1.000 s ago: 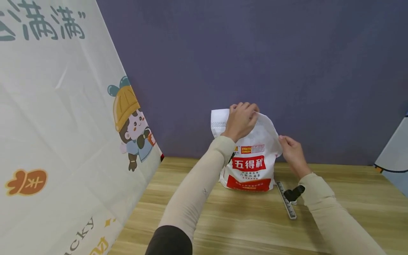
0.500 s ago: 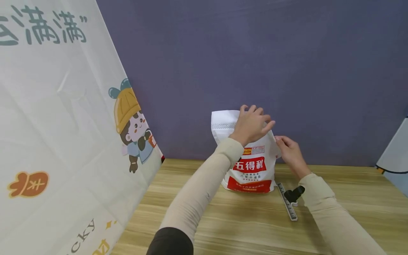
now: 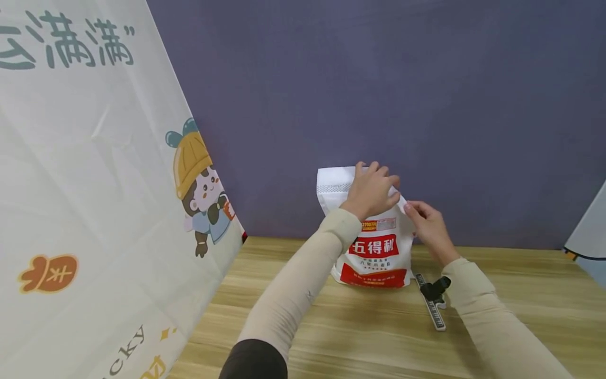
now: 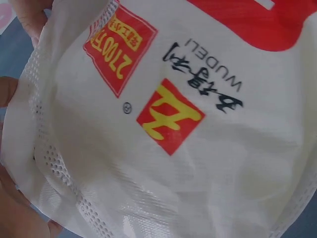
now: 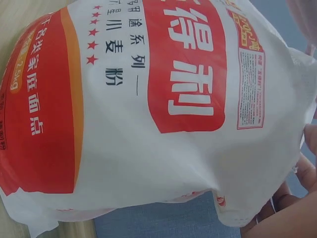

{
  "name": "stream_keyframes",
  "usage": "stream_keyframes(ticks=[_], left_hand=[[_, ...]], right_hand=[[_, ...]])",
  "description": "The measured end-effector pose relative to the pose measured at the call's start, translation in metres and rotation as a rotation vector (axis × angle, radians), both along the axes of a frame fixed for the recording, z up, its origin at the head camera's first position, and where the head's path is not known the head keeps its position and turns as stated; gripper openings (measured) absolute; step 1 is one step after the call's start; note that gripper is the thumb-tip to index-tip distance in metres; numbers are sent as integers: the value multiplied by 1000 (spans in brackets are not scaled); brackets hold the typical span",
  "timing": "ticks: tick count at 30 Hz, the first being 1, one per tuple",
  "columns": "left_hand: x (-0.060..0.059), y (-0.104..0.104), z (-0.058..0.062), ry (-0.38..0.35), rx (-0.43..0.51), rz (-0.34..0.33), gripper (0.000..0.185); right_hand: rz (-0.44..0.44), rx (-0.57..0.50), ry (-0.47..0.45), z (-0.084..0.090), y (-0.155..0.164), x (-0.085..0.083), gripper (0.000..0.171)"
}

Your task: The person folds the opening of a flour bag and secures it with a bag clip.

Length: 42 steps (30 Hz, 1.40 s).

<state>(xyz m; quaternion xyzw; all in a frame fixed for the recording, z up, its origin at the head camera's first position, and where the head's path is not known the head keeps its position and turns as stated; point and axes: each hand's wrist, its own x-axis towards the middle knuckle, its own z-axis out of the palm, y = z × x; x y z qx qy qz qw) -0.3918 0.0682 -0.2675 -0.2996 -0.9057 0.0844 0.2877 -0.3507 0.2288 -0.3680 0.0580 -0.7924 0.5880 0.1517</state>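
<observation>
A white flour bag [image 3: 376, 250] with red labels stands upright on the wooden table [image 3: 360, 337] against the purple wall. My left hand [image 3: 371, 189] grips the folded top of the bag, fingers curled over it. My right hand [image 3: 423, 223] pinches the bag's upper right edge. The left wrist view is filled by the bag's printed front [image 4: 168, 119], with fingers at the left border. The right wrist view shows the bag's red label [image 5: 183, 69] close up, with fingertips [image 5: 297, 178] at the right.
A long sealing clip [image 3: 433, 305] with a black part lies on the table just right of the bag. A printed cartoon banner [image 3: 94, 210] slants along the left. A pale panel [image 3: 587, 231] stands at the far right.
My left hand's fingers went from curled to spread and then back to curled over the bag's top. The right hand moved up and inward along the right edge. The top flap is folded lower.
</observation>
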Motion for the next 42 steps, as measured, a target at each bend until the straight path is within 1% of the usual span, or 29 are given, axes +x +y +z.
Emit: stream_keyframes(ticks=[4, 11, 21, 34, 42], left_hand=[[-3, -2, -2, 5, 2, -13, 32], [-4, -4, -4, 23, 14, -26, 31], [-5, -4, -10, 49, 34, -57, 27], [-6, -4, -14, 75, 36, -55, 24], [-6, -4, -17, 65, 43, -65, 23]], right_hand=[[-12, -5, 15, 0, -2, -2, 56], [-25, -12, 26, 0, -3, -4, 54], [-46, -2, 10, -2, -2, -4, 50], [-72, -6, -35, -4, 0, -6, 48], [-86, -1, -26, -10, 1, -8, 45]])
